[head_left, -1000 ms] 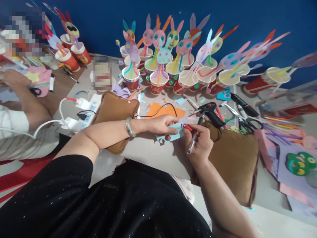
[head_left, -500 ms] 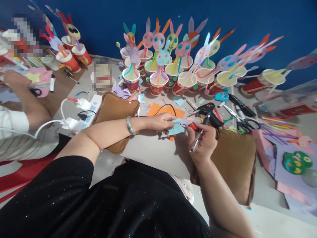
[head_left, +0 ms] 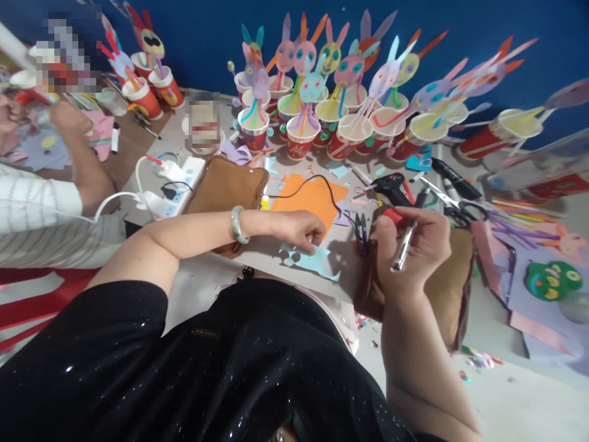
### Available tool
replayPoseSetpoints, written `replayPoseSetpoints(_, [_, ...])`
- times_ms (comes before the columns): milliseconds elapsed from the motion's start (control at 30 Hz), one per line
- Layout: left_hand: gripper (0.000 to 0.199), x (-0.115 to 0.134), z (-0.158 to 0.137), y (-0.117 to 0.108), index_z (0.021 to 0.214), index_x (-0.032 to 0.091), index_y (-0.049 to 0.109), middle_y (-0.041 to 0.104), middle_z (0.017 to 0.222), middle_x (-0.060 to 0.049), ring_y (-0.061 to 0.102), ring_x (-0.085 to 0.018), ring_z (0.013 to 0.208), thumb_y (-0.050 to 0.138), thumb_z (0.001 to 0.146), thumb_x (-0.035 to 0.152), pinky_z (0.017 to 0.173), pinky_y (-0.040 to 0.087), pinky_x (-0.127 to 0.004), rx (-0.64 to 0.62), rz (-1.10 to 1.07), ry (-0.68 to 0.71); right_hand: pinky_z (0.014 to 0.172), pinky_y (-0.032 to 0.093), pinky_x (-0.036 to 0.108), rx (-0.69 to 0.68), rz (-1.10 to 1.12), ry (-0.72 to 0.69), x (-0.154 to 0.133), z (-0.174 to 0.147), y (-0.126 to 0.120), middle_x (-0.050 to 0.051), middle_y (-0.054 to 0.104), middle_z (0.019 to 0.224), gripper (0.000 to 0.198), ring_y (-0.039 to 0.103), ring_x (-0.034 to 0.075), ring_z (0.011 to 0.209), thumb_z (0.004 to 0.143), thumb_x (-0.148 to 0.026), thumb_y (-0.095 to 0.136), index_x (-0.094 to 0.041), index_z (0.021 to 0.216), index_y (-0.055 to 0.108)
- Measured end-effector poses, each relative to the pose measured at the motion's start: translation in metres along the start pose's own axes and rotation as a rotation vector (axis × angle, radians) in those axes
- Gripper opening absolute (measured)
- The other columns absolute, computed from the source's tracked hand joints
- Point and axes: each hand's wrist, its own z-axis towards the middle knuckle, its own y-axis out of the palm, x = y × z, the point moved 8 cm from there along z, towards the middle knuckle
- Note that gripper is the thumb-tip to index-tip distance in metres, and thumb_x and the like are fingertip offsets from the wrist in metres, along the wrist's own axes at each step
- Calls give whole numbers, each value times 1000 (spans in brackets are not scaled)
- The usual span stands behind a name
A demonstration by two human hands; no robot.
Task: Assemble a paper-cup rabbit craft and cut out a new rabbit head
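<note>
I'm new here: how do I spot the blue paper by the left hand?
From the wall, come down past the cups to the near table edge. The paper lies there, by the left hand. Pale blue and ragged, it differs from the orange sheet beyond.

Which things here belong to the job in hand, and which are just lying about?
Likely in use:
light-blue cut paper, at the left hand's fingertips
pen, in the right hand
red item, also at the right hand, too unclear to name

Apparently just lying about:
orange sheet
black glue gun
black-handled scissors
power strip
</note>
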Motion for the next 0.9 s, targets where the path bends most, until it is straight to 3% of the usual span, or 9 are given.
replayPoseSetpoints(167, [19, 3, -19, -3, 106, 15, 67, 73, 98, -7, 62, -17, 84, 71, 88, 22, 73, 41, -29, 240, 409, 40, 58, 51, 29, -242, -145, -69, -25, -35, 10, -1, 72, 80, 23, 60, 13, 59, 85, -38, 77, -24, 102, 70])
replayPoseSetpoints(233, [22, 10, -32, -4, 114, 15, 66, 72, 110, -12, 63, -22, 98, 64, 96, 25, 80, 42, -33, 397, 586, 50, 57, 51, 28, -306, -155, -74, -24, -50, 12, 0, 73, 79, 21, 61, 13, 57, 85, -37, 76, -24, 101, 70])
replayPoseSetpoints(333, [27, 20, -50, 12, 109, 15, 68, 70, 116, -15, 60, -26, 109, 42, 105, 17, 89, 41, -38, 559, 814, 43, 57, 51, 27, -339, -150, -92, -17, -67, 13, -1, 73, 78, 18, 60, 12, 55, 87, -34, 74, -22, 100, 70])
replayPoseSetpoints(433, [34, 27, -54, 57, 110, 14, 70, 72, 116, -12, 60, -24, 114, 37, 106, 13, 94, 42, -37, 465, 922, 198, 55, 50, 24, -388, -137, -119, -11, -80, 18, -1, 72, 75, 15, 58, 9, 52, 89, -30, 73, -21, 100, 69])
replayPoseSetpoints(533, [34, 22, -53, 84, 123, 10, 67, 70, 122, -14, 59, -24, 114, 38, 104, 11, 102, 41, -38, 470, 945, 205, 56, 51, 22, -410, -140, -156, -10, -88, 24, -2, 72, 73, 13, 60, 9, 54, 90, -28, 73, -20, 100, 69])
replayPoseSetpoints(700, [44, 21, -48, 89, 138, 6, 58, 65, 127, -16, 56, -30, 121, 45, 106, 34, 115, 35, -46, 535, 901, 130, 59, 54, 22, -428, -176, -143, -10, -94, 29, -1, 75, 79, 13, 65, 10, 58, 93, -27, 70, -21, 105, 69])
replayPoseSetpoints(900, [62, 16, -50, 96, 141, 7, 55, 59, 140, -21, 49, -33, 135, 45, 104, 55, 114, 37, -47, 517, 876, 127, 59, 54, 23, -372, -205, -133, -12, -96, 18, -1, 75, 79, 14, 65, 10, 57, 91, -26, 73, -22, 104, 70])
